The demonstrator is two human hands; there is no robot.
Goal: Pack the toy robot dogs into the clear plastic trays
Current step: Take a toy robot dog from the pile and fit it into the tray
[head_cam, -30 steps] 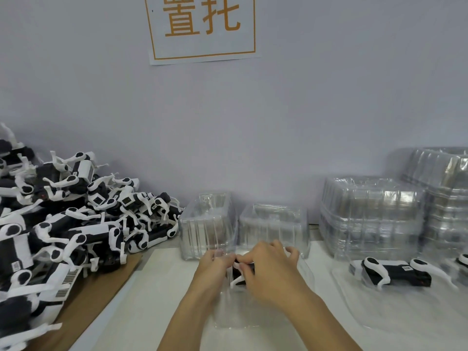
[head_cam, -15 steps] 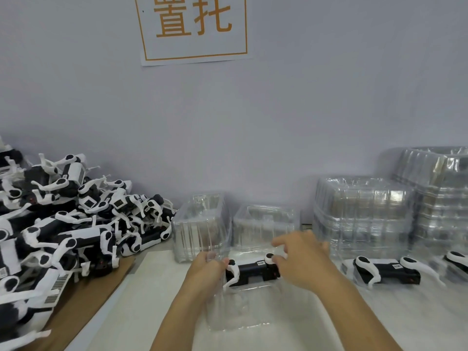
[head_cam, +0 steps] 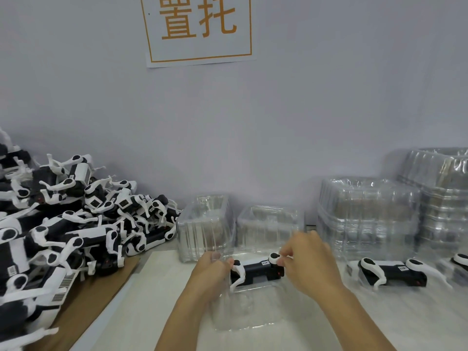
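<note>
A black and white toy robot dog [head_cam: 255, 271] lies on its side in the far end of a clear plastic tray [head_cam: 247, 309] at the table's middle. My left hand [head_cam: 211, 272] grips the tray's left rim beside the dog's white leg. My right hand [head_cam: 307, 262] pinches the dog's white hip joint at its right end. A second toy dog [head_cam: 391, 273] lies packed in another clear tray [head_cam: 400, 287] to the right. A big heap of loose toy dogs [head_cam: 63, 224] fills the left side.
Two stacks of empty clear trays [head_cam: 205, 229] [head_cam: 271, 225] stand just behind my hands. Taller tray stacks [head_cam: 367, 214] [head_cam: 443, 196] rise at the right. Brown cardboard [head_cam: 96, 292] lies under the heap. A paper sign [head_cam: 198, 29] hangs on the wall.
My hands moved apart: the right one slid from over the dog to its right end, uncovering the body. The dog now lies flat in the tray.
</note>
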